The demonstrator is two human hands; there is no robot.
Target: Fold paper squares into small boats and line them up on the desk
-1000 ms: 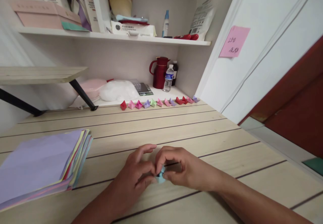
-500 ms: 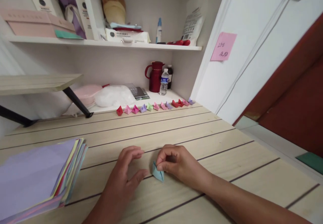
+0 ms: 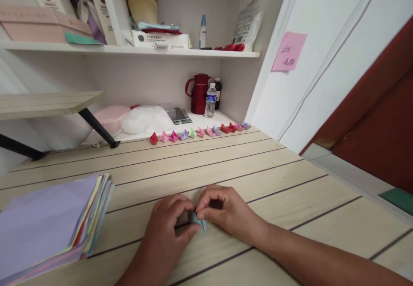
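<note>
A small folded light-blue paper piece (image 3: pixel 197 221) rests on the wooden table (image 3: pixel 226 165) between my two hands. My left hand (image 3: pixel 167 226) curls round it from the left, thumb and fingers pinched on its edge. My right hand (image 3: pixel 222 213) pinches its top from the right with thumb and forefinger. Most of the paper piece is hidden by my fingers. A thick stack of coloured paper sheets (image 3: pixel 48 221), purple on top, lies at the left of the table.
A row of several small folded paper shapes (image 3: pixel 198 132) in red, pink, purple and green lines the table's far edge. Behind it a lower shelf holds a red jug (image 3: pixel 197 93), a water bottle (image 3: pixel 210 100) and a white plastic bag (image 3: pixel 146 119). A pink note (image 3: pixel 288 51) sticks to the door at right.
My left hand, which had opened and let go half a second ago, has come back and closed on the blue paper piece. My right hand kept its pinch throughout.
</note>
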